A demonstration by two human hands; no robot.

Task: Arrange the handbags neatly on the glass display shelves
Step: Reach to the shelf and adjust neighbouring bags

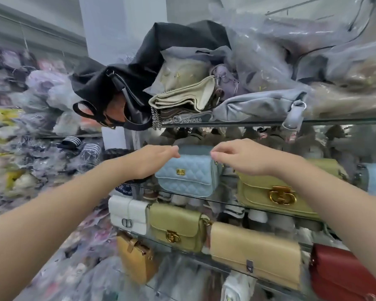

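Note:
A light blue quilted handbag (187, 174) with a gold clasp stands on the middle glass shelf (221, 202). My left hand (152, 158) rests at its upper left corner, fingers touching the top edge. My right hand (243, 156) is at its upper right corner, fingertips pinched at the top edge. To the right on the same shelf stands an olive green bag (267, 192). On the shelf below sit a white bag (128, 213), a green bag (178, 227), a beige bag (254, 253) and a red bag (339, 274). A tan bag (137, 257) stands lower still.
The top glass shelf (269, 122) is piled with a black bag (126, 83), a cream bag (182, 98), a grey bag (258, 105) and bags wrapped in clear plastic (291, 51). To the left lie heaps of plastic-wrapped goods (30, 127).

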